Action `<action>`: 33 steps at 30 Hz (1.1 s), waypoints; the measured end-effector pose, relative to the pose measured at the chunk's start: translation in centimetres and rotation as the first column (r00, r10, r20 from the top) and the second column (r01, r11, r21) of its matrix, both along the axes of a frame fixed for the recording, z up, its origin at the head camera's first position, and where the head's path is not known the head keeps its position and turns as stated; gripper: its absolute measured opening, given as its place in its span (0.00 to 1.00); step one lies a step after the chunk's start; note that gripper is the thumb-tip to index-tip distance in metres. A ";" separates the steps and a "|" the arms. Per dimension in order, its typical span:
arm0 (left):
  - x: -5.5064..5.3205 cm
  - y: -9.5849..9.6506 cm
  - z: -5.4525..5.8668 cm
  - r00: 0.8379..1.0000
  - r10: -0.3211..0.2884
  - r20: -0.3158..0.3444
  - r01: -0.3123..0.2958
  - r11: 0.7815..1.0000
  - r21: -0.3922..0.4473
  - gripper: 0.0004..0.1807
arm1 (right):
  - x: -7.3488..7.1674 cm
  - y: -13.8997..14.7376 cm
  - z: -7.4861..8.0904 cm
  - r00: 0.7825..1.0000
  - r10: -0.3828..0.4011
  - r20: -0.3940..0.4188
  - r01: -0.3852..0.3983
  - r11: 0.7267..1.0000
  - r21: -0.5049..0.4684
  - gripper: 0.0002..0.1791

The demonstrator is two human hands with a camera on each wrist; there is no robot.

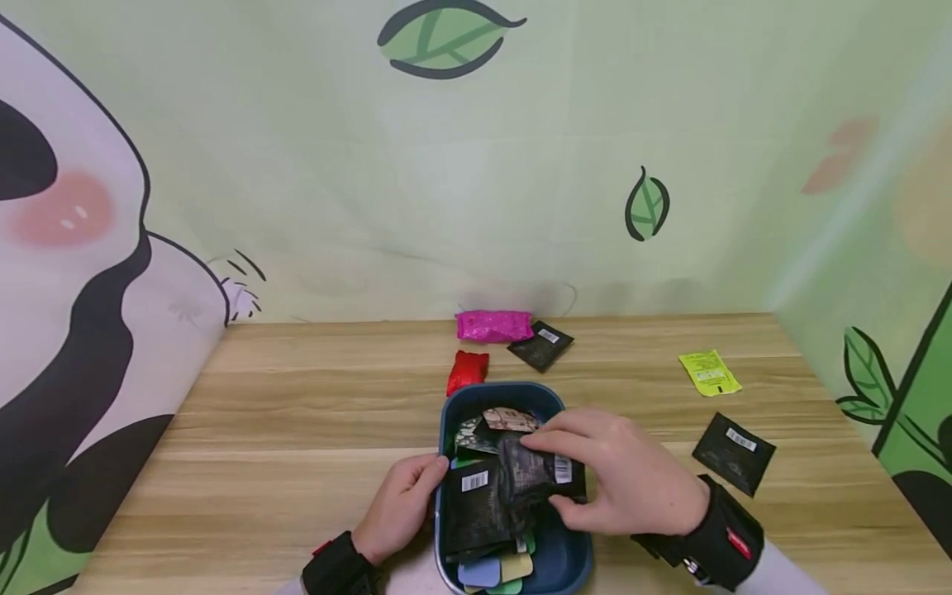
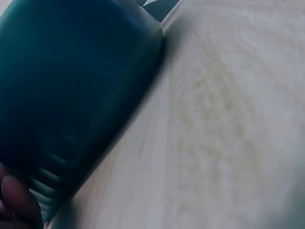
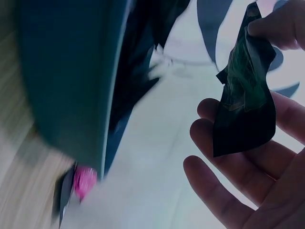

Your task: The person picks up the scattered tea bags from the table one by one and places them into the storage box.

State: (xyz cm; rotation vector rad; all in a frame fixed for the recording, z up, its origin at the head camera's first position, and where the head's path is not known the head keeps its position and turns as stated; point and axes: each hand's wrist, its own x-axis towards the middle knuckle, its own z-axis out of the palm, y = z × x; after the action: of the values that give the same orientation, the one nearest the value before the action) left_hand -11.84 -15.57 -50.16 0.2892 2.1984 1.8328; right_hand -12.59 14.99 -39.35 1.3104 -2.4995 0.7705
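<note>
A dark blue plastic bin (image 1: pixel 571 555) stands on the table, holding black packets, patterned packets and several coloured tabs. At its left side my left hand (image 1: pixel 402 506) grips the wall, thumb at the rim; in the left wrist view its fingers show low against the bin's outer wall (image 2: pixel 71 71). My right hand (image 1: pixel 621 475) is over the bin and pinches a crinkled black packet (image 1: pixel 526 473) between thumb and fingers. Seen from the right wrist, this packet (image 3: pixel 245 109) hangs between thumb and fingers. Another black packet (image 1: pixel 474 511) lies in the bin under it.
Behind the bin lie a red packet (image 1: pixel 468 370), a pink packet (image 1: pixel 493 326) and a black packet (image 1: pixel 539 351). To the right are a yellow packet (image 1: pixel 710 373) and a black packet (image 1: pixel 734 454). A printed backdrop (image 1: pixel 335 165) rises behind the wooden table (image 1: pixel 297 413).
</note>
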 end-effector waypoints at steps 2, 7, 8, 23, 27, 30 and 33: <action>0.0 0.0 0.0 1.000 0.000 -0.002 0.000 1.000 0.004 0.26 | -0.1 -1.4 -0.2 1.000 0.028 -0.005 -0.028 1.000 0.013 0.31; 0.0 0.2 0.1 1.000 -0.006 -0.015 0.007 1.000 0.019 0.26 | -0.4 -3.6 -0.7 0.996 0.085 -0.029 -0.083 0.995 0.050 0.31; 0.0 0.2 0.0 1.000 -0.007 -0.018 0.007 1.000 0.022 0.26 | -0.5 -3.8 -0.8 0.995 0.093 -0.033 -0.091 0.994 0.057 0.31; 0.0 0.1 -0.1 0.999 -0.004 -0.037 0.005 1.000 0.031 0.28 | -0.5 -4.4 -1.1 0.993 0.115 -0.002 -0.114 0.989 0.094 0.32; 0.0 0.1 -0.1 0.999 -0.003 -0.035 0.004 1.000 0.021 0.28 | -0.5 -4.2 -1.2 0.993 0.115 -0.005 -0.114 0.989 0.095 0.34; -0.1 0.1 -0.1 1.000 0.005 -0.026 -0.004 1.000 0.017 0.27 | -0.4 -4.1 -1.2 0.992 0.125 0.009 -0.125 0.987 0.103 0.38; -0.1 0.0 -0.1 1.000 0.008 -0.018 -0.008 1.000 0.014 0.26 | -0.1 -3.8 -1.2 0.991 0.122 0.058 -0.129 0.982 0.139 0.49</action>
State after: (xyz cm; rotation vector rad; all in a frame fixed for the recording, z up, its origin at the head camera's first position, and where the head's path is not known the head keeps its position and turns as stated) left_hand -11.91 -15.52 -50.28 0.3013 2.2026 1.8583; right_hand -12.71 11.14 -40.52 1.5281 -2.5725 0.6672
